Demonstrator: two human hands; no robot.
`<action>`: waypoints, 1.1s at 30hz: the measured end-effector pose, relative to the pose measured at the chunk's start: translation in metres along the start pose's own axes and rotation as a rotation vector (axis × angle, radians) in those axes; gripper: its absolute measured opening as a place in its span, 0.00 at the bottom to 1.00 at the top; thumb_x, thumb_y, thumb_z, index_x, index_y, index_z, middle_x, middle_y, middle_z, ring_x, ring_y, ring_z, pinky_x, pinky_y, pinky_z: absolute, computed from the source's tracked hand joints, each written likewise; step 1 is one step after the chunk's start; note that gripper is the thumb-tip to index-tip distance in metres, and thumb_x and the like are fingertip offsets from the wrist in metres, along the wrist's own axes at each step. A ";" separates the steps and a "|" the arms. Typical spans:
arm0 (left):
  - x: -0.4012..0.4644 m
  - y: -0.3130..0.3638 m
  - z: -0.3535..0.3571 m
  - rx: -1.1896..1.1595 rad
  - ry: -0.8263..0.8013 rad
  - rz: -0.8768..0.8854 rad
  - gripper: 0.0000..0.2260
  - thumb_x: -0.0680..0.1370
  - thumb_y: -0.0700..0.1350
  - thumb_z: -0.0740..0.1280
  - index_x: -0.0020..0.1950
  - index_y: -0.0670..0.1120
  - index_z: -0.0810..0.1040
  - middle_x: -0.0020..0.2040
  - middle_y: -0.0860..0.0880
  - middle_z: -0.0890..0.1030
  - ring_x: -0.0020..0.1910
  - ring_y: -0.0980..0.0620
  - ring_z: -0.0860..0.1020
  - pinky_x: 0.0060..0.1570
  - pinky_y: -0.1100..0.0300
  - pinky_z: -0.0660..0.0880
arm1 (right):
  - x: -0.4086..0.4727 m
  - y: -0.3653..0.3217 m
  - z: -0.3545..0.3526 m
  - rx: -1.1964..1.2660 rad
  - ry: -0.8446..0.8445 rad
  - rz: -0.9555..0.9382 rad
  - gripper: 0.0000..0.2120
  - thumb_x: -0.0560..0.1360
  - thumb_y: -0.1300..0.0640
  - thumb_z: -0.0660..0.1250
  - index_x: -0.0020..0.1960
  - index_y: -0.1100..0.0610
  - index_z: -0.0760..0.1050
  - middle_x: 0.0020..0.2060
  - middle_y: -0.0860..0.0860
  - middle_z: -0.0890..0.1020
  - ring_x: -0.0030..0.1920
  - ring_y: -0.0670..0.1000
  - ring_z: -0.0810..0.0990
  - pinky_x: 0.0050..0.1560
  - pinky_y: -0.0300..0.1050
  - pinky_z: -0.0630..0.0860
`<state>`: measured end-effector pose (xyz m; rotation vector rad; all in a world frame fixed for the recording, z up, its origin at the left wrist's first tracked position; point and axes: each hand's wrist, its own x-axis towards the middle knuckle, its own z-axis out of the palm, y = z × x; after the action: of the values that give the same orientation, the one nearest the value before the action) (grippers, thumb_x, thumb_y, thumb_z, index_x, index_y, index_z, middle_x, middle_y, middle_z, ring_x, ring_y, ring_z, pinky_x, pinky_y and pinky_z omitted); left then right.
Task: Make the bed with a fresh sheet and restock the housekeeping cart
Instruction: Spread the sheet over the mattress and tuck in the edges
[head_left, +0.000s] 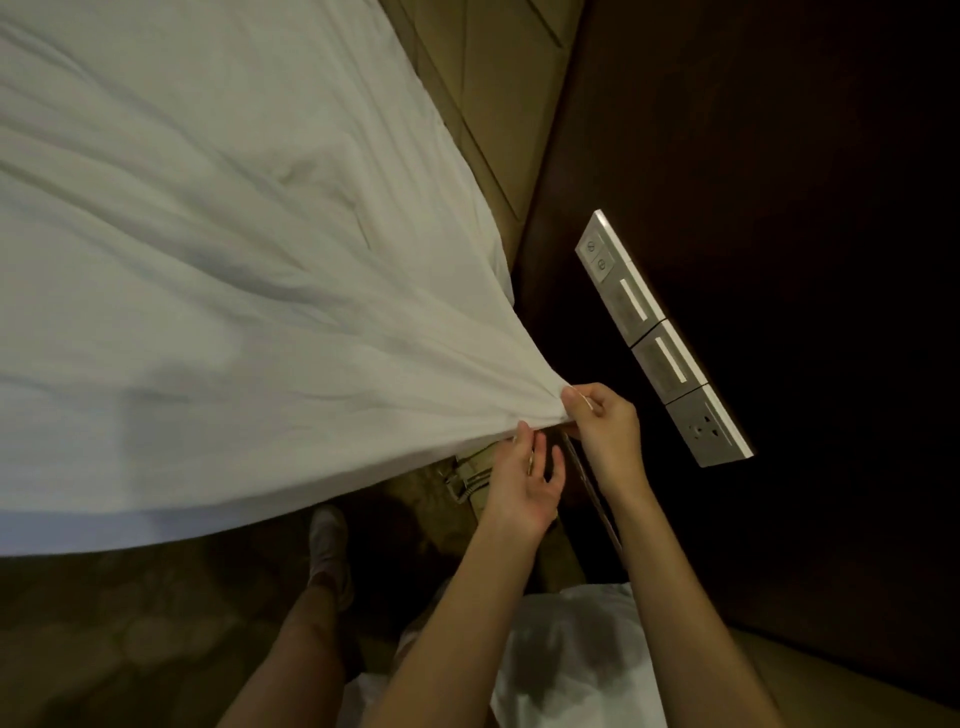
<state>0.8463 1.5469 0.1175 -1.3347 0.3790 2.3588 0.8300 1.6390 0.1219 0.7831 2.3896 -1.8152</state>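
**Sheet corner gathered at the head of the bed**

At the bed corner, beside the dark wall panel: the right hand (605, 426) pinches a bunched corner of the white sheet (208, 260), thumb and fingers (574, 400) closed on the cloth. Folds fan out from that pinch across the mattress, so the fabric is under pull.

Left hand (524, 483) sits just below and beside the gather, palm turned up, fingers loosely spread; its fingertips touch the underside of the cloth edge but grip nothing that I can make out.

Just beyond the right fingers, on the wall: a strip of switches and sockets (662, 338). Below the left fingers: a bit of bed frame (470, 475) showing under the sheet's hanging edge, and patterned carpet (130, 623).

Step in hand, as I read it: drawing the fresh sheet tight at this corner before tucking. Sheet is spread over the bed but still rumpled and its near edge hangs loose (not yet tucked). Cart not in view.

Next move likely calls for holding tension with the right hand while the left lifts the mattress corner or folds the slack under, keeping clear of the wall strip.
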 end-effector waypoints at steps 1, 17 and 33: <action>0.001 0.000 0.000 -0.003 0.000 0.012 0.16 0.77 0.39 0.67 0.65 0.44 0.73 0.63 0.45 0.76 0.58 0.49 0.75 0.51 0.53 0.75 | 0.000 0.002 0.001 -0.007 -0.003 -0.009 0.07 0.78 0.57 0.64 0.48 0.59 0.78 0.41 0.53 0.82 0.42 0.50 0.83 0.42 0.43 0.79; 0.020 -0.004 0.002 0.237 0.025 0.262 0.05 0.80 0.39 0.63 0.53 0.41 0.76 0.56 0.42 0.80 0.54 0.49 0.79 0.65 0.53 0.72 | 0.000 0.022 -0.013 0.029 -0.145 0.044 0.08 0.76 0.56 0.67 0.48 0.60 0.79 0.42 0.53 0.83 0.43 0.51 0.83 0.46 0.47 0.81; 0.025 0.001 -0.021 0.266 0.041 0.266 0.11 0.78 0.43 0.66 0.59 0.42 0.77 0.59 0.42 0.79 0.53 0.47 0.77 0.61 0.51 0.75 | 0.022 0.001 0.008 0.146 -0.260 0.242 0.06 0.75 0.58 0.68 0.46 0.60 0.80 0.40 0.53 0.84 0.39 0.50 0.83 0.37 0.40 0.80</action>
<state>0.8500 1.5426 0.0854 -1.2724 0.8987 2.3842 0.8090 1.6399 0.1116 0.7560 1.9321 -1.8756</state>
